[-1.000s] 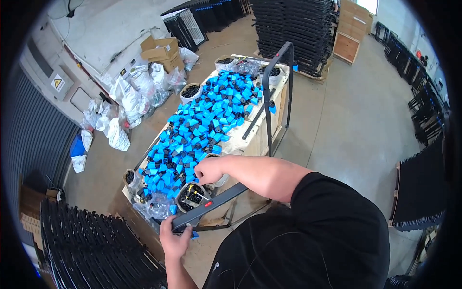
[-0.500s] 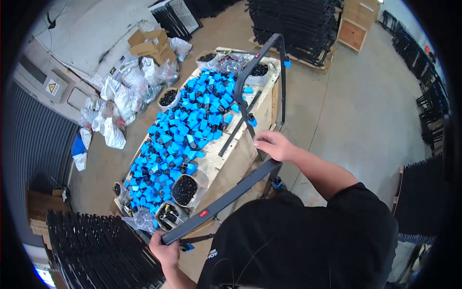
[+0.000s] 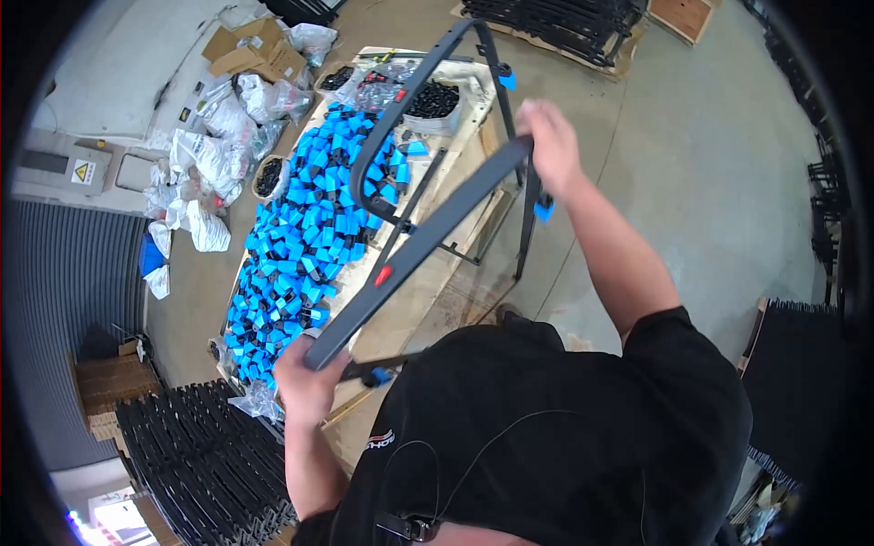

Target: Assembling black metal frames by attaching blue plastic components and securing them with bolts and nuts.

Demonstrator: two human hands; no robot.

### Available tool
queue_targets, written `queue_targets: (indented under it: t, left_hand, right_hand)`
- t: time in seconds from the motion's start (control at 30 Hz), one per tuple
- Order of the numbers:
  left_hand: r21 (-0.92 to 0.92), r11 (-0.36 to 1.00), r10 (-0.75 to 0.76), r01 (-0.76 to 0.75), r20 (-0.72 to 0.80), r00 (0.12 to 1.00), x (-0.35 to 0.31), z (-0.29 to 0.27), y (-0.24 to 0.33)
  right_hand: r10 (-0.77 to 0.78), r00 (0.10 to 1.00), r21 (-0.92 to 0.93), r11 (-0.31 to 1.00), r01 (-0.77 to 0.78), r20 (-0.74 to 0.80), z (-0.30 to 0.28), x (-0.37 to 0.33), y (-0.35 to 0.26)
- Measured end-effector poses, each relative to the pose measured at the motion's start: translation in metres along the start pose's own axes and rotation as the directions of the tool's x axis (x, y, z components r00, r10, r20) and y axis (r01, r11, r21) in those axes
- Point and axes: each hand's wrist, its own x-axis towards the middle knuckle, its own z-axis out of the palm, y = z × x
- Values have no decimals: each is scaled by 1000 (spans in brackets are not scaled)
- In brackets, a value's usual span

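With both hands I hold a black metal frame [image 3: 426, 238] of bent flat tubes, raised in front of my body and slanting up to the right. My left hand [image 3: 308, 380] wraps round the lower left end of its near bar. At the bar's upper right end, my right hand [image 3: 553, 150] is closed round the corner. A small red mark [image 3: 383, 275] shows on the near bar. Blue caps, such as the blue cap [image 3: 543, 209] below my right hand, sit on the legs. Behind the near bar the frame's far bent bar [image 3: 387, 127] stands over the table.
A long pale table [image 3: 401, 300] carries a heap of blue and black plastic pieces [image 3: 296, 205]. An open bag of small black parts [image 3: 431, 105] stands at its far end. Stacked black frames [image 3: 196, 469] lie at lower left, others [image 3: 564, 32] on a far pallet. White sacks [image 3: 214, 136] line the left wall.
The frame has been lifted, its near bar moving up and tilting more steeply. My right hand has risen with its corner; my left hand has moved up slightly, still gripping.
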Motion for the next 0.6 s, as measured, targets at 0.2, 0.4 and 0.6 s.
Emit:
queue_targets:
  t: [0.2, 0.4, 0.6]
  left_hand:
    - [-167, 981, 101, -102, -16, 995, 67, 129, 52]
    - [-382, 909, 141, -168, -98, 985, 121, 194, 75]
    - [-337, 914, 178, -225, -164, 970, 166, 197, 82]
  right_hand:
    - [-287, 933, -2, 956, 294, -218, -69, 65, 11]
    - [274, 919, 38, 961, -275, -285, -177, -38, 113]
    - [560, 565, -349, 451, -822, -606, -343, -251, 266]
